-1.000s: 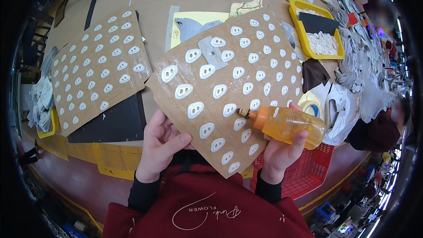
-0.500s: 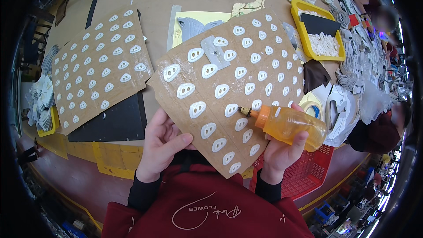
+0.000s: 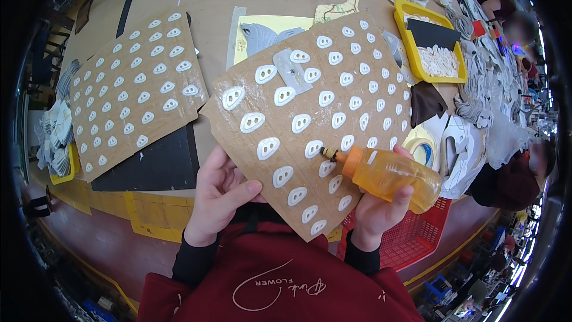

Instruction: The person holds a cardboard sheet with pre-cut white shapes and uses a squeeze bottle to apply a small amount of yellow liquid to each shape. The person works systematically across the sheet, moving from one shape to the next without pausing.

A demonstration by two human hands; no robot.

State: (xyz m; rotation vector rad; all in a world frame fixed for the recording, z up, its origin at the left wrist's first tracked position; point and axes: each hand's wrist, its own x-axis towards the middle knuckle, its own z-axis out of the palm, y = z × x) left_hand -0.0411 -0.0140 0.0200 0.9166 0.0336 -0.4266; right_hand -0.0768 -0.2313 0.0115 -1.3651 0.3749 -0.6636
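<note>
My left hand (image 3: 221,198) pinches the near left edge of a brown board (image 3: 262,164), thumb on top and fingers underneath. Rows of small white rounded-triangle pieces (image 3: 268,148), each with two holes, lie across the board. A grey translucent patch (image 3: 292,71) sits among them near the far left side. In my right hand (image 3: 386,206) is a squeeze bottle (image 3: 396,177) of amber liquid with an orange cap, tipped onto its side. Its dark, wrapped nozzle points left, at or just beside one white piece in the middle rows. The bottle hides part of the board's right side.
A second brown board (image 3: 134,101) with similar pieces lies at left, over a black panel (image 3: 155,158). Yellow trays (image 3: 430,76) of white pieces, a tape roll (image 3: 420,149) and grey cut parts fill the right. A red basket (image 3: 411,235) stands below the table edge.
The bottle's nozzle has shifted slightly left and down, and its body has tilted a little with my right hand. My left hand and the board are nearly still.
</note>
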